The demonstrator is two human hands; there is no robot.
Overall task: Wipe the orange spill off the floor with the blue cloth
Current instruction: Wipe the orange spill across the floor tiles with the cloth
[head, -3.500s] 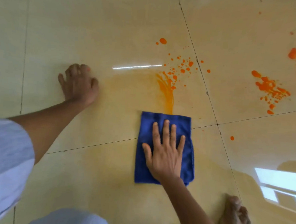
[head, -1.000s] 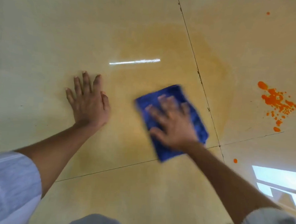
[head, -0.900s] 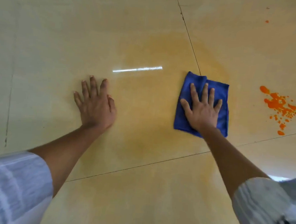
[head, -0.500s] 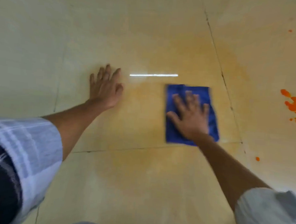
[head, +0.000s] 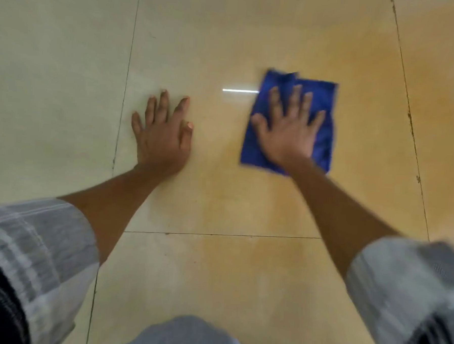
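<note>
Soft, light cloth (head: 321, 103), likely damp: pinned under flat right hand (head: 288, 133); left hand (head: 162, 134) flat on floor (head: 68, 58).

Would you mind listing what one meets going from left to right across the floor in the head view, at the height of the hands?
Left tile seam → left hand flat on the floor → white light reflection → blue cloth under the right hand → right tile seam.

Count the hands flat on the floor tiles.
2. The left hand presses bare tile beside a grout line; the right hand presses the blue cloth on the orange-stained tile. None looks hidden.
</note>
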